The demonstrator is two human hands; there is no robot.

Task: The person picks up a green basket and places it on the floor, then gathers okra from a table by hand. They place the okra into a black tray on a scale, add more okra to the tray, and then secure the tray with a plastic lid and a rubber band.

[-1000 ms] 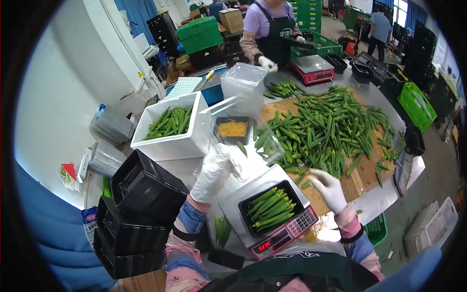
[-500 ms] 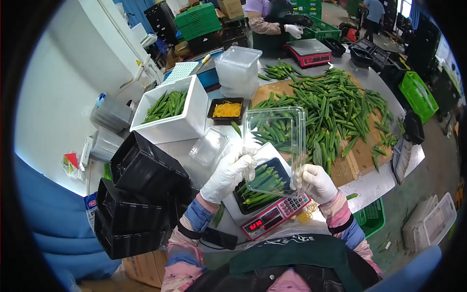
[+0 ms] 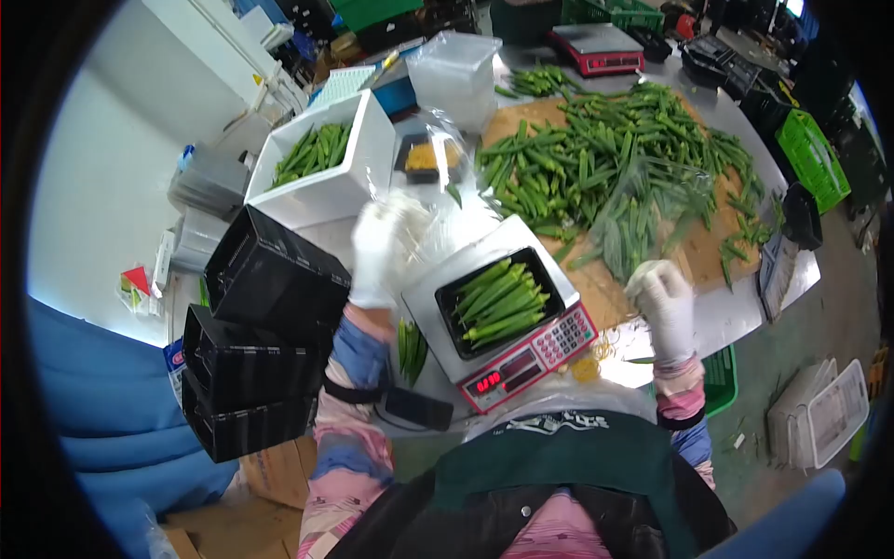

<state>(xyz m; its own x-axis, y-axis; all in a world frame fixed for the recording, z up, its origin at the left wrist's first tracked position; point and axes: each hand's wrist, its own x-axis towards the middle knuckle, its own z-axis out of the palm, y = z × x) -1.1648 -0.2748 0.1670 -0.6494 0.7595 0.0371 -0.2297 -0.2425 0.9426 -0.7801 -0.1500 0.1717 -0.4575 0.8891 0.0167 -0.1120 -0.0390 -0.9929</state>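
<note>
My left hand (image 3: 380, 244), in a white glove and blurred, is closed on a clear plastic lid (image 3: 449, 200) left of the scale. On the right, my gloved right hand (image 3: 663, 296) pinches the lower edge of another clear plastic lid (image 3: 666, 191), tilted in front of the okra pile (image 3: 582, 168). Between my hands, a black tray (image 3: 454, 300) holding a row of okra pods (image 3: 501, 298) rests on the red and white digital scale (image 3: 559, 343). The scale's red digits are lit. Several okra pods (image 3: 411, 350) lie by the scale's left side.
At left, black trays (image 3: 270, 279) are stacked beside a white foam box (image 3: 372, 177) of okra. Behind stand clear containers (image 3: 452, 79) and a second scale (image 3: 601, 58). A phone-like black object (image 3: 419, 408) and rubber bands (image 3: 587, 369) lie near the front edge.
The clear lids held together between both hands are now apart, one in each hand. My left hand moved left and away, my right hand right. The tray on the scale is now uncovered from view.
</note>
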